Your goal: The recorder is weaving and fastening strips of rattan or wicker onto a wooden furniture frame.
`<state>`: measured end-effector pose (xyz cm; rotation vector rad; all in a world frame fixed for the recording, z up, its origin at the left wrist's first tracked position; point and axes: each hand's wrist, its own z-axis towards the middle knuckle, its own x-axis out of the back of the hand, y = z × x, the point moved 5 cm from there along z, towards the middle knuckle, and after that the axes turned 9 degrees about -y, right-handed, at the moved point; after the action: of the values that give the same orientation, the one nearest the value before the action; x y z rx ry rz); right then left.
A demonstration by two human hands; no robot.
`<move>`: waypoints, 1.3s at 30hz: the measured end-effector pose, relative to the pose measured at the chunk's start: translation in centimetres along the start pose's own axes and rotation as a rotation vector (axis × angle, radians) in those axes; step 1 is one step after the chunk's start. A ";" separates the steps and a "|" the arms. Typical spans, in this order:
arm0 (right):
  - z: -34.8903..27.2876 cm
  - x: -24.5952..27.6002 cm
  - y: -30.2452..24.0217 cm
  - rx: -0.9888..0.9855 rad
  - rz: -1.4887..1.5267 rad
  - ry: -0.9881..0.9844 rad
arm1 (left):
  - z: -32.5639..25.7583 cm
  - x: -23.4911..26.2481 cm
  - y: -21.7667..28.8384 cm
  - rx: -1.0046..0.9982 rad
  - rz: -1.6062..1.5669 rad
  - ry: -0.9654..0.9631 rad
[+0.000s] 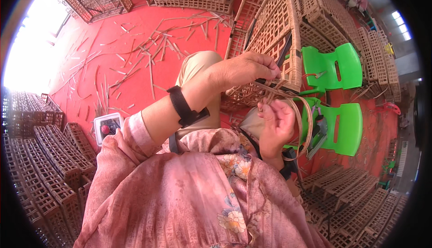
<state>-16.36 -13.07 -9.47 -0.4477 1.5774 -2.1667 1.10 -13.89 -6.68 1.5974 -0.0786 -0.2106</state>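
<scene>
A woven rattan frame (270,36) with an open lattice stands in front of me, tilted, its near corner by my hands. My left hand (252,70) reaches across to its lower edge. The thumb and fingers are pinched together there, and what lies between them is too small to make out. Just below and to the right, my right hand (279,122) is turned palm up with curled fingers, closed on a thin rattan strip. That pale strip (309,126) loops out around the right of the hand and bends back toward my wrist.
Two green chairs (348,129) stand at the right, with red-handled pliers (313,75) on one and a grey hand tool (320,131) on the other. Cut strips (150,52) litter the red floor. Stacked lattice frames (42,162) surround me. A white tub (100,125) sits left.
</scene>
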 end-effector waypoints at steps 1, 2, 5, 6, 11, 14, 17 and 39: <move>0.2 0.0 -0.3 0.003 -0.004 -0.002 | 0.1 -0.1 0.0 -0.011 0.023 -0.004; 0.5 -0.3 -1.5 0.120 -0.218 -0.043 | 0.2 -0.1 0.0 -0.016 0.022 -0.003; 2.7 -0.6 -3.6 0.086 -0.441 -0.134 | 0.1 -0.1 0.0 -0.043 0.013 0.005; 3.6 -0.6 -4.1 -0.066 -0.448 -0.178 | 0.0 -0.2 0.1 -0.026 0.026 0.009; 5.3 -0.5 -6.3 0.011 -0.727 -0.193 | 0.4 -0.1 -0.4 -0.025 0.006 -0.020; 5.5 -1.6 -9.1 0.490 -0.875 -0.282 | 0.1 -0.1 -0.2 -0.055 -0.001 0.014; 5.7 -1.3 -13.5 0.540 -0.634 -0.409 | -0.2 0.3 -0.3 -0.059 0.026 0.001; 13.7 2.1 -17.5 0.325 0.161 -0.737 | -0.1 -0.4 0.4 -0.037 0.009 -0.031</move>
<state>-14.01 -20.73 11.37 -0.8508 0.8144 -1.7788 0.77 -13.73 -6.25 1.5569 -0.1052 -0.2285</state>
